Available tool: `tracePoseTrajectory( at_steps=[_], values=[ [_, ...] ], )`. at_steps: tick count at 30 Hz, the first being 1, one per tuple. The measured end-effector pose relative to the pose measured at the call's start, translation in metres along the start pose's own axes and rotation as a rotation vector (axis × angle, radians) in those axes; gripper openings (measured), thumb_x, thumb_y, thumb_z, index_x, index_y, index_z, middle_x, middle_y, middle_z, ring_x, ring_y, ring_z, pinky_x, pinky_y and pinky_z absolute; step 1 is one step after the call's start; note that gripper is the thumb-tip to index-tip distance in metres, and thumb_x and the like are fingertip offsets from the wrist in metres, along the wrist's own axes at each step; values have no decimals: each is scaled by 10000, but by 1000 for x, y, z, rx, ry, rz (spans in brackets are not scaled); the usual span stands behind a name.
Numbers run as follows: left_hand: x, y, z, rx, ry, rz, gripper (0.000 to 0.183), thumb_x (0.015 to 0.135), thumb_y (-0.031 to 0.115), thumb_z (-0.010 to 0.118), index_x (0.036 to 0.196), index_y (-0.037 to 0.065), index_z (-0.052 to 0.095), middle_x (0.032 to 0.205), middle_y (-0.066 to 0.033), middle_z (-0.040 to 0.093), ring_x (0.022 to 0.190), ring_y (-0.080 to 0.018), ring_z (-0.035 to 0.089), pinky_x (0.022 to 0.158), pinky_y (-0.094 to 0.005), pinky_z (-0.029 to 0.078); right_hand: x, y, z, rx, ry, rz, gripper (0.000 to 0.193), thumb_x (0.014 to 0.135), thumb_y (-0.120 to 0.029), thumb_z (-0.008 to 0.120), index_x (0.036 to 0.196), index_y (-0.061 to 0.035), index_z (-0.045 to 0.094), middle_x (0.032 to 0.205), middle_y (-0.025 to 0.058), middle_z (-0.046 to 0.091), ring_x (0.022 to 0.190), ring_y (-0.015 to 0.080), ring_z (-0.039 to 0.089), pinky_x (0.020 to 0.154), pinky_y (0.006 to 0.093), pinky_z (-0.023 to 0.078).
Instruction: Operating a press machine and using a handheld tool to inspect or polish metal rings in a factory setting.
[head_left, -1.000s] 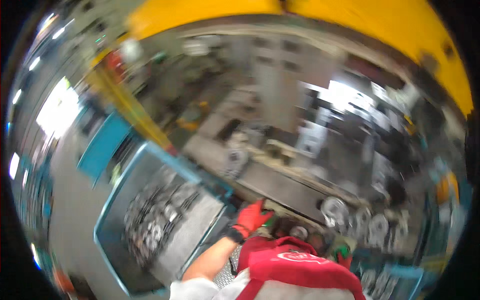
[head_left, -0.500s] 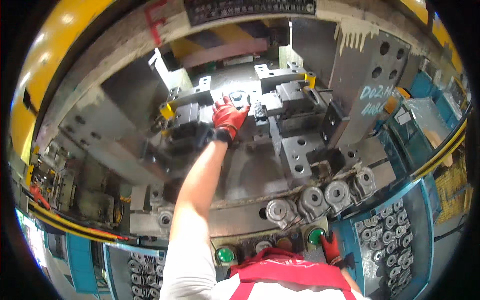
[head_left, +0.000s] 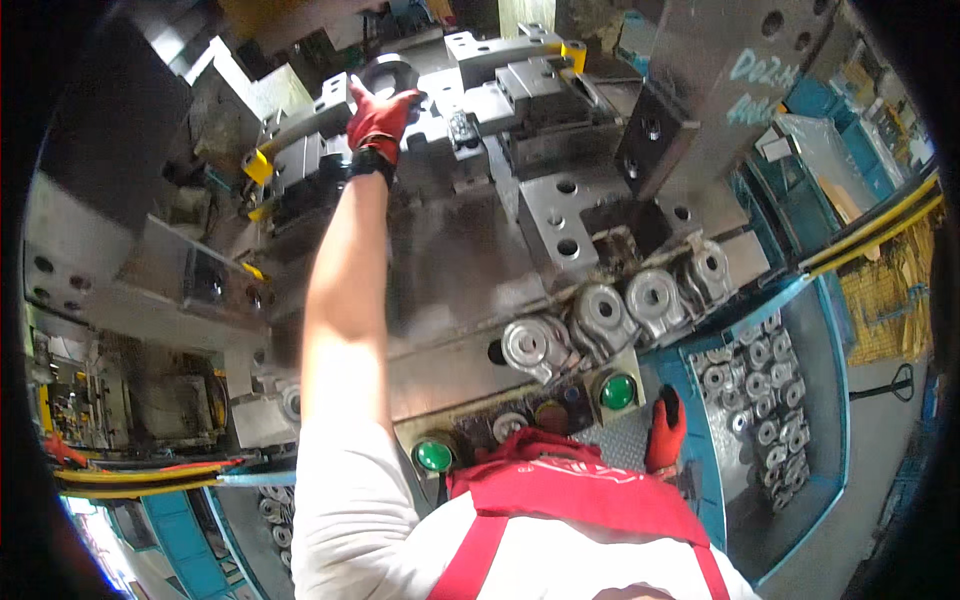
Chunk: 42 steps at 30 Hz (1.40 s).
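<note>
My left hand (head_left: 378, 118), in a red glove, reaches far out over the press die. Its thumb and fingers grip the near edge of a dark ring-shaped metal part (head_left: 402, 68). Below the part lies a brightly lit die seat, between a left clamp block (head_left: 298, 165) and a right clamp block (head_left: 540, 92). Down at the lower right, my right hand (head_left: 664, 438), also red-gloved, holds nothing that I can see. Its fingers, dark toward the tips, stretch forward beside the right green button (head_left: 616, 391), apart from it.
Several round forged metal parts (head_left: 603, 310) stand along the die's front ledge. A second green button (head_left: 433, 457) is on the control panel at left. A blue bin (head_left: 835, 440) at right holds many similar parts. Upright steel posts (head_left: 690, 110) flank the die.
My head view has shifted and tilted. The ring-shaped part has moved left and farther away with my left hand. My right hand has come off the green button's edge.
</note>
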<state>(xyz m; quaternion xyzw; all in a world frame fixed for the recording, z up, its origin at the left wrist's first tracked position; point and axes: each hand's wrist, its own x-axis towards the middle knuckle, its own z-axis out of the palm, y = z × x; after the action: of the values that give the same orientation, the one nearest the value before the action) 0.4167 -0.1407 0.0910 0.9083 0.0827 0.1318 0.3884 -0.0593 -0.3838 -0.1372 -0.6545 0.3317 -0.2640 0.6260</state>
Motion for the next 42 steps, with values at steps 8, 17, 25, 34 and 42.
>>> tracePoseTrajectory(
  at_steps=[8, 17, 25, 34, 42],
  values=[
    [-206, -67, -97, -370, -43, 406, 893, 555, 343, 769, 1268, 40, 324, 1093, -178, 542, 988, -311, 546, 820, -378, 438, 11, -65, 122, -669, -572, -621, 654, 734, -289, 638, 1253, -8, 356, 1170, 200, 456, 1106, 339, 408, 956, 399, 304],
    [-374, -196, -141, 187, 87, -19, 1018, 522, 314, 764, 1328, 25, 214, 1175, -210, 472, 1050, -345, 490, 863, -369, 407, 6, -48, 187, -1738, -730, -807, 1098, 552, -478, 718, 1361, -63, 103, 1221, 285, 359, 1123, 419, 363, 931, 486, 286],
    [-344, -288, -197, 385, 286, -381, 1039, 547, 378, 737, 1356, 90, 152, 1029, -243, 521, 921, -390, 522, 766, -433, 433, 17, -75, 186, -1570, -858, -838, 1122, 504, -394, 744, 1364, -59, 107, 1024, 245, 456, 918, 351, 472, 799, 421, 385],
    [-275, -338, -189, 498, 107, -434, 1074, 543, 437, 727, 1356, 60, 135, 958, -236, 576, 875, -366, 561, 748, -422, 454, -2, -140, 176, -826, -1015, -580, 1060, 519, -293, 752, 1340, 6, 152, 1098, 243, 465, 1016, 362, 461, 880, 381, 367],
    [-288, -330, -199, 475, 156, -392, 987, 608, 456, 689, 1344, 31, 188, 1097, -229, 523, 1020, -363, 500, 853, -439, 403, 17, -236, 253, -535, -906, -752, 978, 556, -284, 712, 1309, 55, 189, 1061, 238, 511, 1001, 346, 500, 866, 358, 393]
  ],
)
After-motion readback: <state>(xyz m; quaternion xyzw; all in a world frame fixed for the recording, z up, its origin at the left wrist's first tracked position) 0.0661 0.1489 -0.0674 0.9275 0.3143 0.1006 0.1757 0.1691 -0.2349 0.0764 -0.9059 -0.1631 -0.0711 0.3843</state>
